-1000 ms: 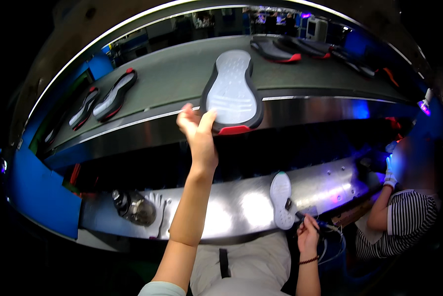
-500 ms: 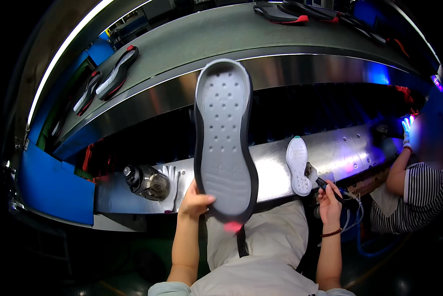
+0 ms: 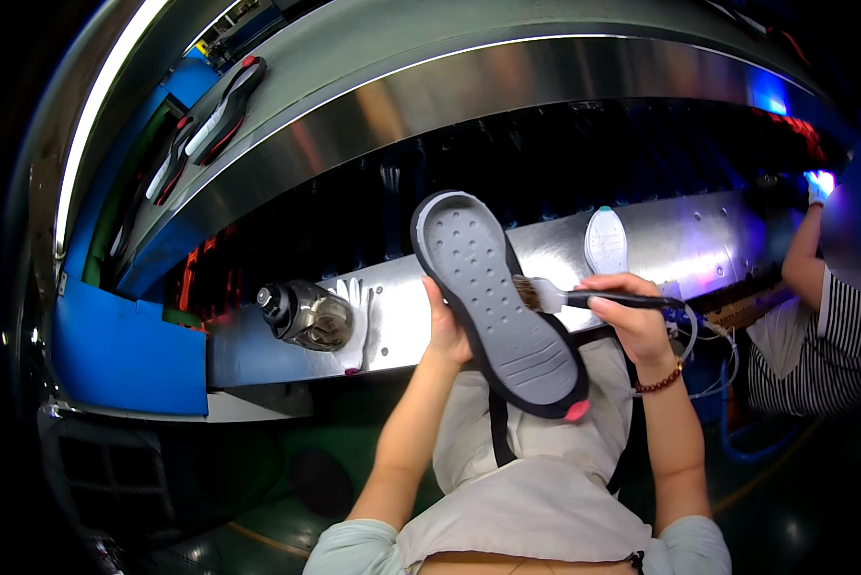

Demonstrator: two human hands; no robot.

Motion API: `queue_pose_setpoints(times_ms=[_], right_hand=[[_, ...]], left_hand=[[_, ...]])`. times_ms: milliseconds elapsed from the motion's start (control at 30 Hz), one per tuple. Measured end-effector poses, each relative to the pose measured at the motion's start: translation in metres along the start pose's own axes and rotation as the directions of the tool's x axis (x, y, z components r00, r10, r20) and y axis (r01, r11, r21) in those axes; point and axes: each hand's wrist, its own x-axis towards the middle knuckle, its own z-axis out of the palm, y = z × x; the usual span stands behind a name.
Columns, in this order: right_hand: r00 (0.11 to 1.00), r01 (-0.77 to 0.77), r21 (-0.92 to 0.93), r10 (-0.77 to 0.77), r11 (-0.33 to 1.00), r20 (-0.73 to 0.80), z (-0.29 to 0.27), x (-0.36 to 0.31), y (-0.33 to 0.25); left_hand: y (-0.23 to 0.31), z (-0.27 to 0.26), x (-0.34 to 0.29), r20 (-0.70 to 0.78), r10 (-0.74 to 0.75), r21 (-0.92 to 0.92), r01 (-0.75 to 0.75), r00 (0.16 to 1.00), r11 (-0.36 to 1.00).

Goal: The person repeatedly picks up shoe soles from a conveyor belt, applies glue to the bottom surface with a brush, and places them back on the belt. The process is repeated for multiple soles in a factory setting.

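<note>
Head view: grey sole [image 3: 502, 302] in one hand, brush [image 3: 548, 296] in the other
So the sole's held up over the lap [image 3: 540, 443], long axis slanting from far left to near right, red tip [image 3: 577, 410] at the near end. Left hand [image 3: 447, 333] is the closer one, fingers gripping the sole's left edge; right hand [image 3: 633, 309] has its fingers wrapped round the brush, bristles [image 3: 525, 292] at the sole's right edge, can't tell if they're touching. No readable brand, label or writing on either, tbh.

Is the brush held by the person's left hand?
No, the right hand holds the brush, while the left hand holds the grey sole.
</note>
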Motion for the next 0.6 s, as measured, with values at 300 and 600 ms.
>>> queue_pose_setpoints(times_ms=[300, 600], right_hand=[[0.998, -0.062, -0.01, 0.062, 0.998, -0.007, 0.014, 0.051, -0.007], [0.999, 0.017, -0.301, -0.002, 0.954, 0.049, 0.034, 0.06, -0.019]], left_hand=[[-0.034, 0.032, 0.003, -0.042, -0.018, -0.102, 0.014, 0.999, 0.995], [-0.045, 0.045, 0.001, -0.266, 0.085, 0.237, -0.021, 0.96, 0.971]])
